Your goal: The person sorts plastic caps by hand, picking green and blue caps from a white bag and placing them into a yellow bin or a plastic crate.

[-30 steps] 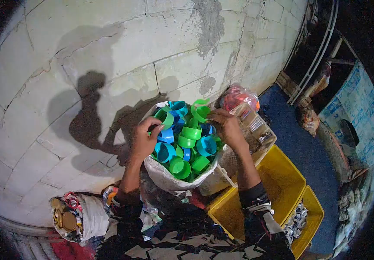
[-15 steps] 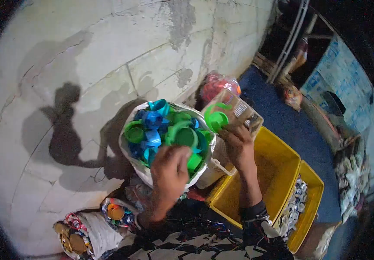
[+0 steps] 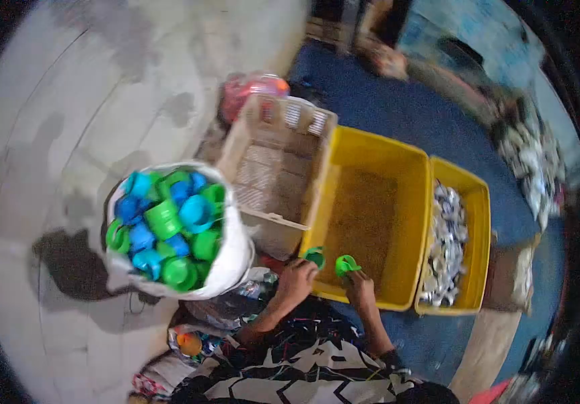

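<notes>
My left hand [image 3: 295,285] is closed on a dark green plastic cup [image 3: 315,256] at the near left edge of the large yellow bin [image 3: 422,222]. Just to its right, my right hand [image 3: 360,291] pinches a bright green plastic cup [image 3: 348,264] with a curved loop, over the bin's near side. The bin's brown-stained floor shows behind both hands. To the left stands a white sack [image 3: 236,242], heaped with blue, turquoise and green plastic cups [image 3: 163,219]. Fingertips are partly hidden behind the knuckles, and the picture is slightly blurred.
A beige plastic crate [image 3: 275,221] stands between sack and yellow bin. The smaller yellow bin [image 3: 485,249] on the right holds many small grey-white pieces [image 3: 446,246]. A red plastic bundle [image 3: 249,91] lies by the wall. Another bag with mixed bits [image 3: 188,343] sits at lower left.
The view has swung right. My left hand has left the sack's top and now holds a dark green cup by the yellow bin. My right hand, still with its bright green cup, is lower over that bin.
</notes>
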Demonstrator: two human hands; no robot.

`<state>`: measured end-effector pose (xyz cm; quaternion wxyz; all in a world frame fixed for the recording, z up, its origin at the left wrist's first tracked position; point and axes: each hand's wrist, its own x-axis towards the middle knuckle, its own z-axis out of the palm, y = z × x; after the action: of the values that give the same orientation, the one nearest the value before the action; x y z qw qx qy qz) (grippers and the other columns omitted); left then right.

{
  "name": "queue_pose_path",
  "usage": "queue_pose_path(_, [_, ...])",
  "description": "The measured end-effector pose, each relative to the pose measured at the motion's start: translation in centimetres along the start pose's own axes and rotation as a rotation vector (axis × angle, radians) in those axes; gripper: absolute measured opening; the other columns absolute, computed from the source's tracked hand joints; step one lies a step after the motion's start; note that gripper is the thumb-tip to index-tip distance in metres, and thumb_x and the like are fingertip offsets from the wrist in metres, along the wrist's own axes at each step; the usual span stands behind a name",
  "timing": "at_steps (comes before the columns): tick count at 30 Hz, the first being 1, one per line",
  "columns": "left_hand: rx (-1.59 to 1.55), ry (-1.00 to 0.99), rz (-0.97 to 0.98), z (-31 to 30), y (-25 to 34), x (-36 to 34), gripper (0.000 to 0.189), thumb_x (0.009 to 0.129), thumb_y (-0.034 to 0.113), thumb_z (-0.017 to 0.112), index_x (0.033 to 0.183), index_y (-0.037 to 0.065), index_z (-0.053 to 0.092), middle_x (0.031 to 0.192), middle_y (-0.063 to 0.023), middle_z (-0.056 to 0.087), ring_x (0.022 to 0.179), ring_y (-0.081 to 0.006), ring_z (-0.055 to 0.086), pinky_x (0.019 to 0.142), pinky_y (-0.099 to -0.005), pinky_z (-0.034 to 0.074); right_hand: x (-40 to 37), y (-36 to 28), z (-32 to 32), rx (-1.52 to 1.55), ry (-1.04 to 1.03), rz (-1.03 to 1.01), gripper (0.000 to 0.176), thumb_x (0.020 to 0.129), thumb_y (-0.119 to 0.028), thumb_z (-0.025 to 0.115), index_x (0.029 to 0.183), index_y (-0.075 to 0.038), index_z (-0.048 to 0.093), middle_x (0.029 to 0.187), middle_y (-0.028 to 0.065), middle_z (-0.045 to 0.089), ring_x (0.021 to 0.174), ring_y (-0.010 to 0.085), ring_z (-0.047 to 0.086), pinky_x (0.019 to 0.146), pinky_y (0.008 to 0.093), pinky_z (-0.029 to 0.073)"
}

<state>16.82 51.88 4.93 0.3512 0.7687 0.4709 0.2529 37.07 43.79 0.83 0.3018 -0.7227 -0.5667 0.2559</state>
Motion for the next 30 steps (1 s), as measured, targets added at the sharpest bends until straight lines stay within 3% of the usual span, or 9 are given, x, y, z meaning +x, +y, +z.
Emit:
queue_pose_path(4, [0.031,-0.067,-0.002,5.6,-1.8,1.8,0.009,0.081,0.007,0.065,0.089,0.002,0.063,0.085,-0.021,0.062,0.086,-0.0414,0.06,0.074,-0.0483,0.048,-0.6,8.0,2.0,-0.054,-0.034,-0.029,0.019,0.082,-0.008,0.06,0.1,-0.004,0.064,0.097,0.0206,0.064,0.089,0.0425,0.062,0.076,0.0493,0.051])
queue_pose_path(14, [0.16,-0.133,0.037,17.8,-4.4,10.0,0.011,0.08,0.001,0.062,0.091,0.0,0.06,0.087,-0.0233,0.059,0.084,-0.0431,0.058,0.071,-0.0503,0.047,5.6,15.2,2.9,-0.118,-0.041,0.017,0.022,0.083,-0.008,0.054,0.104,-0.004,0.06,0.1,0.0233,0.062,0.09,0.0428,0.062,0.075,0.0497,0.053])
queue_pose_path(17, [0.219,-0.183,0.045,20.1,-6.3,12.0,0.022,0.08,0.001,0.061,0.102,-0.002,0.062,0.103,-0.0246,0.06,0.092,-0.0422,0.06,0.076,-0.0496,0.05,8.1,14.9,1.5,-0.201,-0.06,0.048,0.031,0.081,-0.006,0.055,0.111,-0.003,0.057,0.108,0.0231,0.061,0.092,0.0419,0.063,0.078,0.0485,0.054])
queue_pose_path(20, [0.244,-0.112,0.205,20.2,-6.3,12.8,0.034,0.081,0.002,0.061,0.114,-0.006,0.059,0.124,-0.0245,0.055,0.102,-0.0409,0.06,0.085,-0.0468,0.051,9.7,15.4,0.9,-0.161,-0.074,0.117,0.039,0.08,-0.005,0.057,0.119,-0.001,0.055,0.116,0.0232,0.06,0.094,0.0406,0.063,0.079,0.0485,0.054])
queue_pose_path(22, [0.285,-0.147,0.124,19.7,-5.2,12.2,0.038,0.083,0.004,0.06,0.118,-0.008,0.056,0.134,-0.0232,0.049,0.107,-0.0401,0.059,0.09,-0.0454,0.05,9.7,16.6,1.4,-0.16,-0.086,0.122,0.043,0.08,-0.005,0.058,0.123,-0.001,0.054,0.122,0.0237,0.059,0.095,0.0398,0.063,0.08,0.0485,0.054])
queue_pose_path(23, [0.308,-0.161,0.081,19.3,-4.7,12.0,0.04,0.084,0.005,0.06,0.121,-0.009,0.055,0.139,-0.0225,0.046,0.11,-0.0397,0.059,0.093,-0.0447,0.05,9.7,17.4,1.7,-0.152,-0.09,0.125,0.042,0.08,-0.004,0.057,0.122,-0.001,0.056,0.117,0.024,0.06,0.095,0.0405,0.063,0.08,0.0483,0.054])
queue_pose_path(25, [0.266,-0.105,0.042,19.4,-5.6,10.4,0.035,0.085,0.009,0.062,0.116,-0.006,0.059,0.13,-0.0218,0.053,0.106,-0.0396,0.059,0.091,-0.0452,0.049,8.6,19.7,2.7,-0.136,-0.105,0.128,0.04,0.08,-0.004,0.056,0.119,0.0,0.058,0.107,0.0245,0.064,0.096,0.0419,0.063,0.079,0.048,0.053])
queue_pose_path(28, [0.201,-0.142,-0.063,17.1,-3.7,8.1,0.027,0.087,0.017,0.064,0.106,-0.003,0.063,0.114,-0.021,0.062,0.101,-0.0397,0.06,0.086,-0.0468,0.049,6.0,19.1,2.3,-0.066,-0.084,0.175,0.044,0.079,-0.003,0.056,0.123,-0.002,0.058,0.11,0.0248,0.063,0.098,0.0424,0.062,0.082,0.0479,0.053])
queue_pose_path(30, [0.141,-0.129,-0.118,15.0,-2.3,6.1,0.024,0.088,0.021,0.065,0.099,0.0,0.065,0.101,-0.0202,0.065,0.095,-0.0399,0.061,0.082,-0.0473,0.049,4.8,22.0,4.4,-0.128,-0.143,0.193,0.035,0.079,-0.004,0.057,0.114,-0.002,0.063,0.103,0.0244,0.065,0.095,0.0416,0.063,0.08,0.0463,0.053])
